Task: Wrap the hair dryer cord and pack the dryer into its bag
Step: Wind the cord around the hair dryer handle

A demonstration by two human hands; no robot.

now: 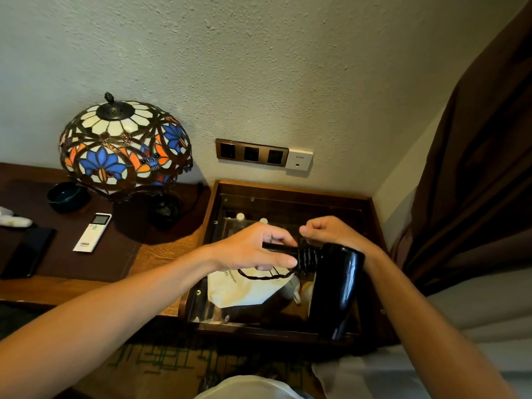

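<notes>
A black hair dryer point(335, 286) hangs over the glass-topped side table, barrel pointing down and handle pointing left. My left hand point(253, 249) grips the handle. Black cord point(307, 258) is wound in several turns around the handle near the body, and a loose loop of it droops below my left hand. My right hand point(328, 230) is closed just above the coils, pinching the cord. A cream cloth bag point(244, 289) with printed text lies on the glass under the dryer.
The glass-topped side table point(290, 190) has a raised wooden rim. To the left, a desk point(149, 254) carries a stained-glass lamp point(123, 148), a white remote point(92, 232), a dark bowl point(66, 196) and a black phone point(27, 253). Wall sockets point(252, 152) and a brown curtain point(483, 168) stand behind.
</notes>
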